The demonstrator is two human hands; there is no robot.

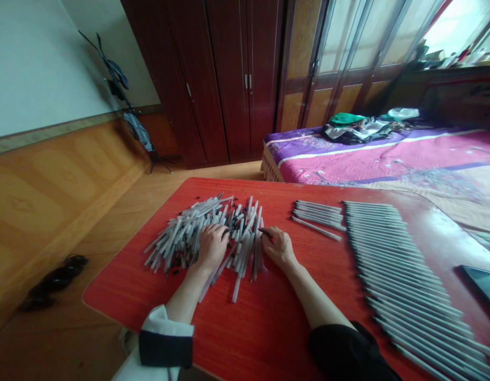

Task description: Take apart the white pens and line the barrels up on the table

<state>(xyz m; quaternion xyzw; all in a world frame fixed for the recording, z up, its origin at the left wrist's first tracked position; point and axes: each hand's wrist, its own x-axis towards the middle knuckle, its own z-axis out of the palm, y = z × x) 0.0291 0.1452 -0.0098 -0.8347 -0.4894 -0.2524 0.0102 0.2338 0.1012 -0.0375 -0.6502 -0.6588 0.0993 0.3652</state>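
Note:
A loose pile of whitish, translucent pen barrels with small black pieces among them lies on the red table. My left hand rests on the pile, fingers curled; a dark bit shows at its fingertips, too small to make out. At the pile's right edge, my right hand pinches a thin dark pen piece between thumb and finger. Right of that hand lies a small group of pens with dark ends, one of them angled apart. Farther right, a long row of similar pens lies side by side.
A dark flat device lies at the table's right edge. Beyond the table stand a bed with clothes on it and a dark red wardrobe. A coat stand is at the back left. Black bundles lie on the floor.

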